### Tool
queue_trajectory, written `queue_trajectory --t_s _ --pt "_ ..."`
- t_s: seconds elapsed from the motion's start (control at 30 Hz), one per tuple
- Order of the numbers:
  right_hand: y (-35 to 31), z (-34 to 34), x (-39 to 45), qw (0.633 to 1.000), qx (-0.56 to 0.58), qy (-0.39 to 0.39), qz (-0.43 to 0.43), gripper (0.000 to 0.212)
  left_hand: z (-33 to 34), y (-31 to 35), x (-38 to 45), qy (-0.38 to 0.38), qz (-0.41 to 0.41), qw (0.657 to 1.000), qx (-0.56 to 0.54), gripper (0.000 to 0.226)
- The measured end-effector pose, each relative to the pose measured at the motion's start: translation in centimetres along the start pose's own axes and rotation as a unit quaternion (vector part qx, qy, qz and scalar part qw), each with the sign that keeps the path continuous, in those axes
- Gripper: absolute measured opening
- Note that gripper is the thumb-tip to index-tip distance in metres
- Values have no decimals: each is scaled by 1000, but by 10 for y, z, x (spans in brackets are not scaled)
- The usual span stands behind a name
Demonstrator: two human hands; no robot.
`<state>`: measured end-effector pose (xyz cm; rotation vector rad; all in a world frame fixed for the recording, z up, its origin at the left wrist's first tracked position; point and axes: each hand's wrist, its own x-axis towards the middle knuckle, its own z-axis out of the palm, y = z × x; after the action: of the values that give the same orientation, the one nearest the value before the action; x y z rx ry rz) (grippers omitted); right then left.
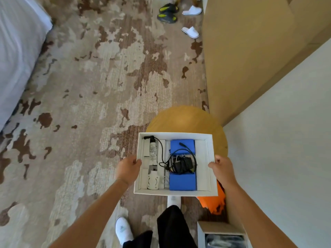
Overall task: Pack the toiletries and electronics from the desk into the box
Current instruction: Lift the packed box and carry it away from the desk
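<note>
Hands, left hand and right hand, grip white box: blue case, black charger, white tube.

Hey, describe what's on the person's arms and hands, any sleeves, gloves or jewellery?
Both forearms are bare, with no sleeves in view and no gloves. The left hand has a thin, light bracelet at its wrist. The right hand shows no ring, watch or band that I can make out.
</note>
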<state>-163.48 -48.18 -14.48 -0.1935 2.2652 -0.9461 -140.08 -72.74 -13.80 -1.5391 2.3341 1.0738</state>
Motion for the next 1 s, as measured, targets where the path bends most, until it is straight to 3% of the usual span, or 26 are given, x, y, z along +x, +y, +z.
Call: queue_trajectory --t_s 0.1,0.23,0.43,0.83,1.0 --pt "11 0 41 1000 -5 -11 8 30 22 9 34 -17 -4 1000 20 38" --pt "25 2 86 1000 -19 -3 1 42 45 16 72 -52 7 996 78 39" --pt "45 6 136 999 -33 -13 2 36 73 28 115 -44 6 990 136 44" --pt "59 9 184 998 -60 -14 14 37 97 41 156 -56 12 988 144 45" --pt "60 10 184 996 -84 2 14 40 88 48 157 -83 -13 982 170 31"
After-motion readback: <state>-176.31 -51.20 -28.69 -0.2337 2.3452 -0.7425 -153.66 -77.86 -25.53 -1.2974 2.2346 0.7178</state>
